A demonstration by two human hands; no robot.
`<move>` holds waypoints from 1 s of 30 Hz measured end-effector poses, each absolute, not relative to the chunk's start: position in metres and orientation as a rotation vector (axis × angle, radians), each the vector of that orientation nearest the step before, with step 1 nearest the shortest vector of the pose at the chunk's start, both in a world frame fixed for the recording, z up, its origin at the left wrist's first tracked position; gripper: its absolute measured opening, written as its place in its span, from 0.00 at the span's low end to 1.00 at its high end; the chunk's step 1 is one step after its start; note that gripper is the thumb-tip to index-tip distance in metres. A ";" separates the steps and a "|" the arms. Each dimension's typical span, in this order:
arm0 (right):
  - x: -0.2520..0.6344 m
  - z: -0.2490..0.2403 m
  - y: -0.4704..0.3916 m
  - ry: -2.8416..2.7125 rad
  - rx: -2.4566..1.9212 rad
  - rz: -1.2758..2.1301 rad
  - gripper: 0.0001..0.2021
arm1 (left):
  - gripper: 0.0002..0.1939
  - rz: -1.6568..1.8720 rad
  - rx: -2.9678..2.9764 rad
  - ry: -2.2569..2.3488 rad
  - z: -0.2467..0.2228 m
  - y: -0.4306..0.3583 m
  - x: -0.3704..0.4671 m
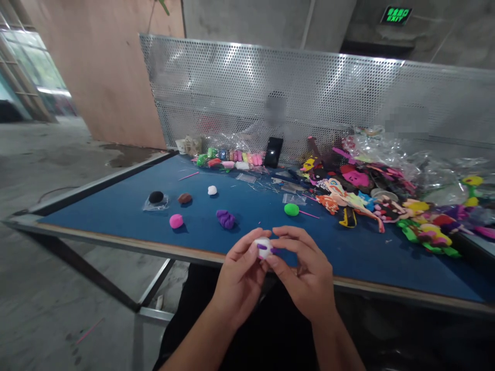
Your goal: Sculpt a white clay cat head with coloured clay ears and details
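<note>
Between my two hands, over the table's front edge, is a small white clay ball point(264, 248) with purple strips on it. My left hand point(243, 268) grips its left side with thumb and fingers. On the other side, the thumb and fingers of my right hand point(303, 265) close around the ball near a purple bit sticking out. Beyond the hands lie a purple clay lump point(225, 219), a pink clay ball point(176, 221), a white lump point(212, 190), a brown lump point(184, 198) and a black ball point(156, 197) on clear plastic. A green clay ball point(291, 209) has a pink stick in it.
The blue table point(135, 221) ends at a perforated metal panel point(232, 87). Colourful clay figures point(356, 196) and clear plastic bags point(410, 154) pile up at the right. Packs of coloured clay point(232, 157) and a black phone-like object point(274, 152) stand at the back.
</note>
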State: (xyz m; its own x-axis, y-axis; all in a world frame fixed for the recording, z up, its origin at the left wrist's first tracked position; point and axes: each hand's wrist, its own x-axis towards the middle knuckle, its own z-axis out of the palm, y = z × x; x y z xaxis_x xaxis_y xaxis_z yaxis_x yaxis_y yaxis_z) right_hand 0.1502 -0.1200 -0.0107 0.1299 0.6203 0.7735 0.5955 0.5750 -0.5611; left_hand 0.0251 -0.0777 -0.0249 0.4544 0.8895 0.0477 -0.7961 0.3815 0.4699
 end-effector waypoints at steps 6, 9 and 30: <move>0.147 -0.001 -0.122 -1.609 -1.111 -0.080 0.09 | 0.14 1.078 0.543 0.248 -0.030 -0.077 0.024; 0.147 0.000 -0.122 -1.601 -1.126 -0.086 0.09 | 0.13 1.080 0.573 0.226 -0.033 -0.075 0.022; 0.145 -0.001 -0.119 -1.688 -1.158 -0.169 0.07 | 0.13 1.092 0.659 0.297 -0.036 -0.074 0.020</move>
State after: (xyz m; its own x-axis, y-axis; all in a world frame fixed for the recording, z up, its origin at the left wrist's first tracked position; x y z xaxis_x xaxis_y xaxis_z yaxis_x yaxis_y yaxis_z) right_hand 0.1453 -0.1189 -0.0008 0.0008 0.6060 0.7954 0.7515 0.5244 -0.4003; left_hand 0.0195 -0.0741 -0.0358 0.4459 0.8903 0.0923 -0.7212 0.2963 0.6261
